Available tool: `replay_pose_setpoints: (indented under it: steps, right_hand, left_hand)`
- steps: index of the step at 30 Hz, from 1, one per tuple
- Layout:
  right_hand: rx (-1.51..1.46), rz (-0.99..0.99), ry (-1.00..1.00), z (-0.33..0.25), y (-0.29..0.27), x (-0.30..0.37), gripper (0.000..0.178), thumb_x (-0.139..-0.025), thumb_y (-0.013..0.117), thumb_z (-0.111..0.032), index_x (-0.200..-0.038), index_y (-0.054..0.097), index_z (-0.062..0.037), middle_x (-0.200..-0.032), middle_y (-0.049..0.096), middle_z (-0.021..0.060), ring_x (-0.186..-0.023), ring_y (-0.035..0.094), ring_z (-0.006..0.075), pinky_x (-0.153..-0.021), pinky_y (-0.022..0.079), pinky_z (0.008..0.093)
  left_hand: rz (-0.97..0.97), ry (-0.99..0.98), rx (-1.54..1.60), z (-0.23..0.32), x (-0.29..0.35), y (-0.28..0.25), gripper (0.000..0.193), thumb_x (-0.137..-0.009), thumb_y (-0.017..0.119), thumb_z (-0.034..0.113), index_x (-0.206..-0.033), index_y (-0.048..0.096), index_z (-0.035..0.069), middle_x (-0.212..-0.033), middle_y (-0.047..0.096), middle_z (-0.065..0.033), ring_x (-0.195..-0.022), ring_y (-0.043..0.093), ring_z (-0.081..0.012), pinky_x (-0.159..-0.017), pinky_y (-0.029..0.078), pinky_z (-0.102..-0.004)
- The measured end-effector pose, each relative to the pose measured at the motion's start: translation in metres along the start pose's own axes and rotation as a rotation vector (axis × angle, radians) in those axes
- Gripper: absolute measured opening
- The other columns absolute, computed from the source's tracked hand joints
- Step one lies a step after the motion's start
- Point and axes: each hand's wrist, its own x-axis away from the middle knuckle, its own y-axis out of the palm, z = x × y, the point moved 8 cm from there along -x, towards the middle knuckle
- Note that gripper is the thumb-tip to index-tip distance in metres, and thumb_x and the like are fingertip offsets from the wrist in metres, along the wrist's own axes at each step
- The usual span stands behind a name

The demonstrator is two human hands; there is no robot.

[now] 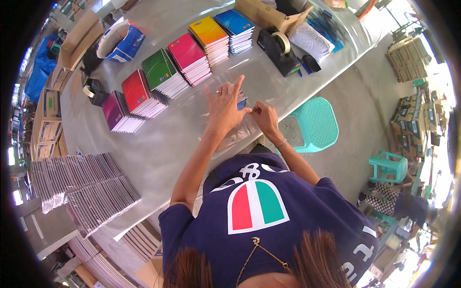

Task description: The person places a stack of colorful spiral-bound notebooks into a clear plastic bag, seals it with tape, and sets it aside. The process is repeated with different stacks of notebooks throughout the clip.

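My left hand (224,109) is spread over a small, mostly hidden bundle (241,100) near the table's front edge; a dark, coloured side of it shows past the fingers. Shiny clear plastic (235,136) lies around and below that hand. Just to the right, my right hand (264,117) has its fingers pinched together, close to the left thumb; what they hold is too small to make out. Beyond my hands runs a slanting row of spiral notebook stacks: purple (115,109), red (139,91), green (161,72), pink (185,50), yellow (209,32) and blue (234,24).
A black tape dispenser (276,53) stands at the right edge, a smaller one (96,91) at the left. Plastic-wrapped notebook bundles (91,187) fill the near left corner. An open carton (269,14) and a blue-white bag (127,43) sit farther back. A turquoise stool (317,124) is right.
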Motion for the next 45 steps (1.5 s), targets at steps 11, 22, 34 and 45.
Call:
replay_pose_setpoints:
  steps: [11, 22, 34, 45]
  right_hand:
    - [-1.388, -0.643, -0.109, -0.102, 0.017, -0.029, 0.069, -0.084, 0.062, 0.001, -0.146, 0.03, -0.0039, -0.13, 0.049, 0.0074, -0.116, 0.05, 0.0146, -0.095, 0.048, 0.0312]
    - [-0.637, -0.634, -0.123, -0.043, 0.05, -0.049, 0.097, -0.077, 0.076, -0.017, -0.153, 0.019, -0.0042, -0.147, 0.04, 0.0142, -0.136, 0.037, 0.022, -0.115, 0.028, 0.0339]
    - [-0.108, -0.388, -0.766, -0.119, -0.04, -0.044, 0.066, -0.07, 0.08, -0.005, -0.129, 0.051, -0.0072, -0.141, 0.04, 0.0137, -0.132, 0.039, 0.0332, -0.113, 0.031, 0.0425]
    - [0.229, -0.368, -1.096, -0.219, -0.1, -0.03, 0.016, -0.072, 0.077, -0.016, -0.085, 0.067, -0.0114, -0.139, 0.046, 0.0075, -0.132, 0.038, 0.034, -0.108, 0.032, 0.0489]
  left_hand:
    - [0.495, -0.116, 1.472, -0.073, 0.031, -0.019, 0.086, -0.073, 0.081, 0.001, -0.146, 0.037, 0.015, -0.132, 0.047, -0.009, -0.122, 0.049, -0.0186, -0.105, 0.039, -0.0326]
    - [0.319, -0.548, 1.337, -0.079, 0.054, 0.099, 0.074, -0.07, 0.08, -0.003, -0.134, 0.042, 0.005, -0.127, 0.058, -0.0081, -0.115, 0.056, -0.0158, -0.098, 0.047, -0.0317]
    - [0.643, -0.23, 0.704, -0.044, 0.073, -0.015, 0.075, -0.065, 0.085, 0.009, -0.132, 0.05, 0.01, -0.135, 0.045, -0.0126, -0.136, 0.038, -0.0265, -0.116, 0.027, -0.0439]
    - [0.468, -0.174, 0.08, 0.005, 0.064, -0.112, 0.017, -0.07, 0.078, 0.022, -0.085, 0.075, 0.014, -0.128, 0.053, -0.0016, -0.136, 0.039, -0.0249, -0.118, 0.023, -0.0514]
